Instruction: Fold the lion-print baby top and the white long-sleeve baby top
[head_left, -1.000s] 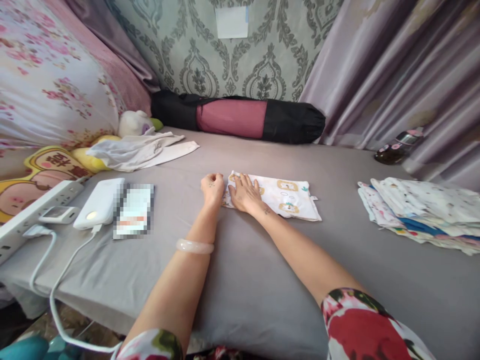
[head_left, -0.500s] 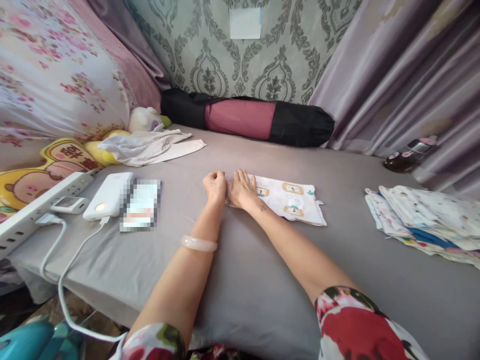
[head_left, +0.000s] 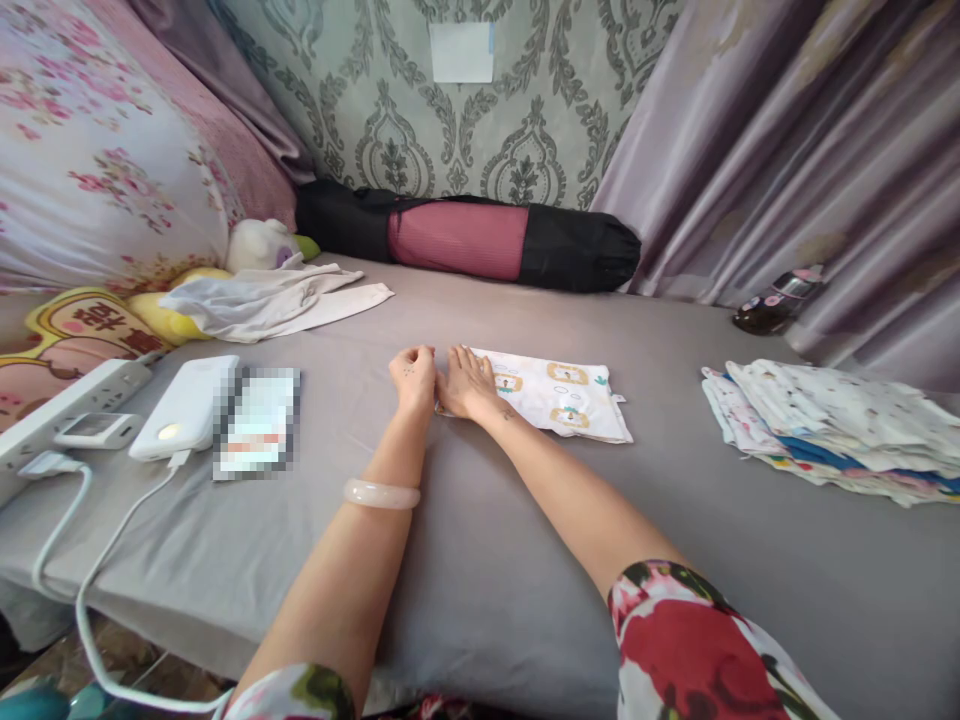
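Patterned cloth lies at my twelve o'clock. My right hand rests on its nine-o'clock end, fingers flat, quite open; my left hand is curled beside, gripping or not, I cannot tell.

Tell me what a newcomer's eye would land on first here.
Likely the right hand, spread flat on the white printed cloth near center, with the curled left hand at its left end. Next, the pink-and-black roll along the patterned wall, then the folded cloth stack at far right.
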